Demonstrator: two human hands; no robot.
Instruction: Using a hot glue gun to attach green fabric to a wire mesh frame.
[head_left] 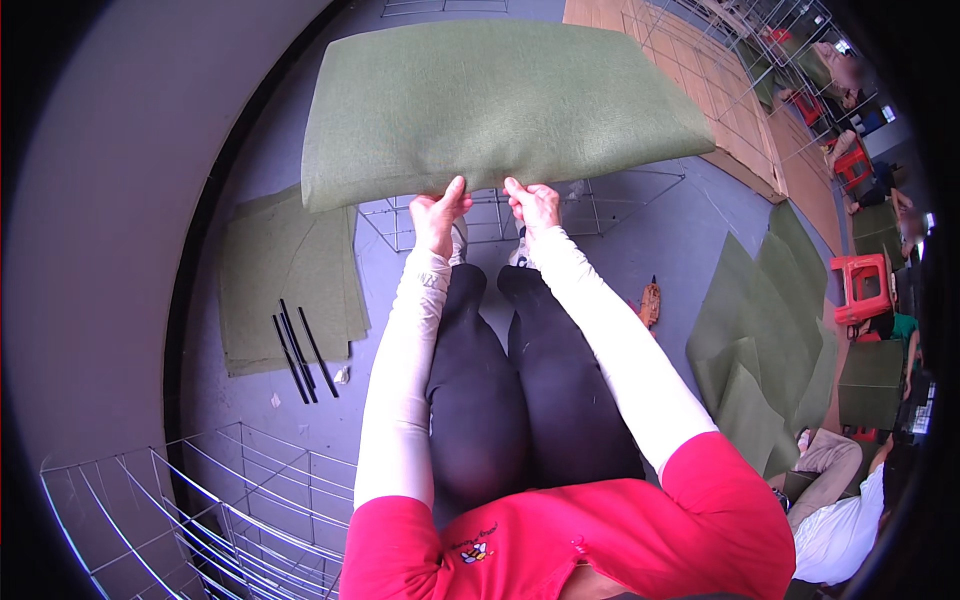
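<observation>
Containers: one wire cage (228,508) stood at lower left, its curved bars bare, with grey floor (400,300) and dark wall edging visible through them. A second wire frame (597,208) lay ahead of the person's shoes, partly hidden below the held sheet; whether it formed a full cage could not be told. More wire grid (690,50) stood at upper right in front of brown boards (740,130).

Hands: two, both on one green sheet (500,95), which was held up ahead of the knees, above the second frame. Left hand (438,218) pinched its near edge, thumb uppermost; right hand (537,205) pinched the same edge just beside it, thumb likewise uppermost. Near edge curved downward; number of layers could not be told.

Counts: black strips (301,348), four, lying close together, mostly on a stack of green sheets (285,260) on the floor at left; sheets overlapped, number not readable. Further loose green sheets (760,320) leaned and overlapped at right, several, exact count uncertain. One orange-brown object (650,303), kind unclear, lay between these and the right forearm. Red stools (862,287): at least three along the right rim, near several seated co-workers.
</observation>
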